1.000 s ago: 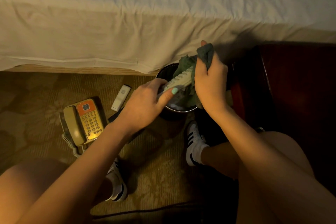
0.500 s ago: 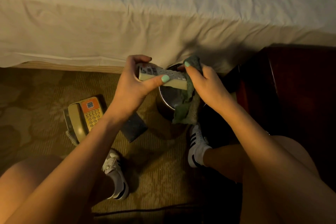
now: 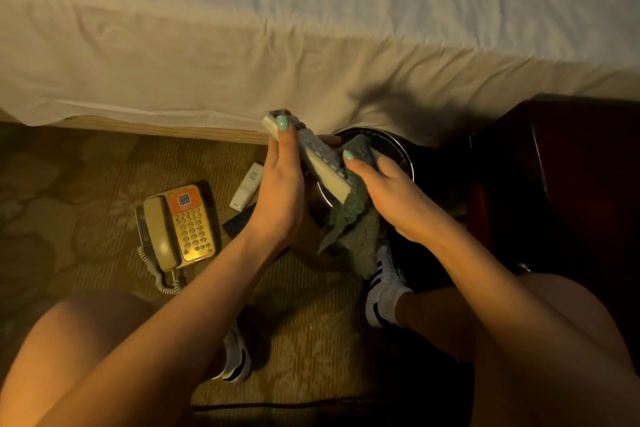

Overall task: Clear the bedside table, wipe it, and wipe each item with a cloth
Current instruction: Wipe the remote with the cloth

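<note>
1. The left hand (image 3: 280, 191) has its grip clamped on the far end of the remote (image 3: 327, 177). The thumb lies along the button side and the other fingers are tucked behind it.
2. The remote is up in the air, not resting on anything. It's tilted, with the far end pointing at the bed and the near end lower and off to the right, over the near-left rim of the bin (image 3: 398, 146).
3. The right hand (image 3: 391, 194) has its grip bunched on a green cloth (image 3: 349, 215). The thumb pushes the cloth against the button face near the low end of the remote. The cloth wraps that end and the rest hangs down under the hand.
4. The bin is round and black with a shiny rim. It sits on the floor between the bed and the tabletop (image 3: 561, 166), and I can't tell what's in it.
5. The tabletop is dark red wood on the right, mostly in shadow.
6. The phone (image 3: 180, 225) is beige with an orange and gold keypad. The handset is in its cradle, the curly cord trails off the near end, and it lies on the carpet (image 3: 311, 322) left of the hands.
7. A small white remote (image 3: 246, 191) lies on the carpet between the phone and the left hand. A dark flat thing (image 3: 239, 222) sits just beside its near end, and I can't tell what that is.
8. The bed sheet (image 3: 242, 45) drapes over the bed edge across the top. The person's 2 black and white shoes (image 3: 382, 284) are planted on the carpet.
</note>
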The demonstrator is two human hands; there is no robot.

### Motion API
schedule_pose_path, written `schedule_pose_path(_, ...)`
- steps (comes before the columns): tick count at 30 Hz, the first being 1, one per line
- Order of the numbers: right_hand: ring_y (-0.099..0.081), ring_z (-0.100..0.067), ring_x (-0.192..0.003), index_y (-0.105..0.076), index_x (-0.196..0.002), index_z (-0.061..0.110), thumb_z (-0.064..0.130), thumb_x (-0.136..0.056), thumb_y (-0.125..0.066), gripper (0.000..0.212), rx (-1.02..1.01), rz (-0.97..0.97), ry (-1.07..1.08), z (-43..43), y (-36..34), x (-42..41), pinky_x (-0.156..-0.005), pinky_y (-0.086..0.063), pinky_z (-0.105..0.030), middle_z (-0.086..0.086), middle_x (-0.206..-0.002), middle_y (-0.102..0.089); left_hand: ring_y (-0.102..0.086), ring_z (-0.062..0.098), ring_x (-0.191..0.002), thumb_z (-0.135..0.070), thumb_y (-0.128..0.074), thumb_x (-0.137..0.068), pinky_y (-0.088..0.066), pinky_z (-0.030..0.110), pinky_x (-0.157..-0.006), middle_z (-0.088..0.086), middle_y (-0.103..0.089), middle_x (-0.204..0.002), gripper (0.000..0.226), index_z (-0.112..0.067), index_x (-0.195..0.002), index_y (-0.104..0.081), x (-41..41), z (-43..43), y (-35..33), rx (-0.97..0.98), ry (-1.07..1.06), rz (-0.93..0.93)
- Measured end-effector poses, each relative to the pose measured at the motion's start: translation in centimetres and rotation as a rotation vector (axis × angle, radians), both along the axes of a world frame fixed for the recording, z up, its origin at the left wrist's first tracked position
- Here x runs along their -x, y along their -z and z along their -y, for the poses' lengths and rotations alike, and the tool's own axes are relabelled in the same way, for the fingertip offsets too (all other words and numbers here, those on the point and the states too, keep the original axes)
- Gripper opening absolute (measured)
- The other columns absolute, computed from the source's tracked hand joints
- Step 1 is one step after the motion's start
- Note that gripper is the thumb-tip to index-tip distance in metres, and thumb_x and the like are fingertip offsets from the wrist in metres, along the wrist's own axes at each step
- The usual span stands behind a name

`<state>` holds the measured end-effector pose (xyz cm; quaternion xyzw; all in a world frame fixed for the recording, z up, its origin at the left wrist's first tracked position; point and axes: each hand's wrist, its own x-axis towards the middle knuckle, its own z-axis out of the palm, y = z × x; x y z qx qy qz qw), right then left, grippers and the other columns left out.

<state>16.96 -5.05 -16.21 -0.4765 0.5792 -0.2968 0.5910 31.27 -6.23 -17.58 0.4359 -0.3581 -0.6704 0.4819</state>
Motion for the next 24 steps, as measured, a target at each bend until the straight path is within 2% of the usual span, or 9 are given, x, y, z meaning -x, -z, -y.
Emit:
schedule_pose_path(3, -0.062, -0.009, -0.098, -0.058, -0.099, 0.030, 0.025, -0.102, -0.040, 0.019, 0.065, 0.018, 0.171, -0.6, 0.6, -1.0, -0.088, -0.049, -0.027, 0.005, -0.098, -0.065, -0.056, -0.002, -0.118, -0.044, -0.032, -0.101, -0.044, 0.026, -0.105, 0.001, -0.058, -0.129, 0.059, -0.010, -0.149, -0.024, 1.0, -1.3, 0.6, 0.042, 0.081, 0.195)
schedule_pose_path(6, -0.062, -0.008, -0.094, -0.057, -0.099, 0.026, 0.030, -0.102, -0.038, 0.020, 0.054, -0.051, 0.233, -0.7, 0.6, -1.2, -0.074, -0.048, -0.017, 0.005, -0.097, -0.065, -0.045, 0.013, -0.134, -0.046, -0.037, -0.099, -0.037, 0.043, -0.113, 0.002, -0.043, -0.148, 0.060, -0.027, -0.153, -0.019, 1.8, -1.9, 1.2, 0.015, 0.127, 0.140)
schedule_pose_path(9, -0.058, -0.012, -0.098, -0.052, -0.116, 0.014, 0.031, -0.098, -0.048, 0.025, 0.184, -0.386, 0.169, 0.4, 0.8, 0.4, -0.076, -0.042, -0.016, 0.000, -0.105, -0.061, -0.062, 0.018, -0.116, -0.039, -0.033, -0.104, -0.052, 0.038, -0.096, 0.008, -0.058, -0.131, 0.049, -0.017, -0.148, -0.032, 1.3, -0.9, 0.8, -0.084, 0.086, -0.019)
schedule_pose_path(12, -0.051, -0.008, -0.077, -0.047, -0.106, 0.010, 0.021, -0.093, -0.059, 0.021, 0.315, -0.452, 0.432, 1.5, -0.2, 2.6, -0.055, -0.034, -0.002, 0.001, -0.092, -0.052, -0.068, 0.019, -0.084, -0.039, -0.024, -0.105, -0.057, 0.031, -0.069, 0.011, -0.063, -0.107, 0.047, -0.013, -0.142, -0.037, 0.5, -0.2, 0.4, -0.140, 0.125, -0.111)
schedule_pose_path(14, -0.051, -0.006, -0.079, -0.045, -0.099, 0.013, 0.018, -0.089, -0.064, 0.022, 0.401, -0.391, 0.489, 1.6, -0.5, 3.3, -0.061, -0.037, -0.004, -0.002, -0.092, -0.055, -0.066, 0.020, -0.078, -0.041, -0.025, -0.105, -0.056, 0.029, -0.066, 0.013, -0.064, -0.105, 0.048, -0.013, -0.141, -0.038, 0.2, -0.1, 0.4, -0.185, 0.173, -0.144)
schedule_pose_path(16, -0.056, -0.002, -0.082, -0.051, -0.098, 0.018, 0.022, -0.088, -0.067, 0.019, 0.413, -0.326, 0.374, 0.9, -0.5, 2.8, -0.070, -0.043, -0.012, 0.000, -0.094, -0.060, -0.066, 0.021, -0.076, -0.042, -0.025, -0.104, -0.056, 0.028, -0.063, 0.012, -0.067, -0.103, 0.049, -0.012, -0.138, -0.043, 0.3, -0.3, 0.6, -0.223, 0.192, -0.170)
schedule_pose_path(19, -0.059, 0.005, -0.096, -0.056, -0.119, 0.021, 0.032, -0.091, -0.058, 0.031, 0.342, -0.132, 0.098, -0.9, -0.5, 0.7, -0.077, -0.049, -0.015, -0.003, -0.116, -0.057, -0.066, 0.016, -0.070, -0.041, -0.025, -0.104, -0.053, 0.024, -0.057, 0.009, -0.070, -0.094, 0.047, -0.012, -0.125, -0.056, 0.3, -0.4, 0.5, -0.257, 0.200, -0.166)
schedule_pose_path(21, -0.054, 0.014, -0.100, -0.046, -0.138, 0.013, 0.023, -0.095, -0.053, 0.045, 0.418, -0.196, -0.011, -1.6, -0.4, 0.0, -0.082, -0.047, -0.009, -0.004, -0.126, -0.049, -0.067, 0.013, -0.067, -0.039, -0.026, -0.104, -0.052, 0.021, -0.055, 0.006, -0.072, -0.086, 0.046, -0.011, -0.121, -0.059, 0.2, -0.3, 0.5, -0.275, 0.192, -0.150)
schedule_pose_path(24, -0.048, 0.011, -0.111, -0.044, -0.139, 0.015, 0.010, -0.092, -0.059, 0.050, 0.615, -0.334, -0.041, -1.9, -0.3, -0.4, -0.091, -0.041, -0.006, 0.003, -0.124, -0.048, -0.067, 0.015, -0.072, -0.033, -0.028, -0.105, -0.055, 0.024, -0.058, 0.004, -0.073, -0.083, 0.042, -0.013, -0.108, -0.064, 0.3, -0.5, 0.5, -0.298, 0.201, -0.115)
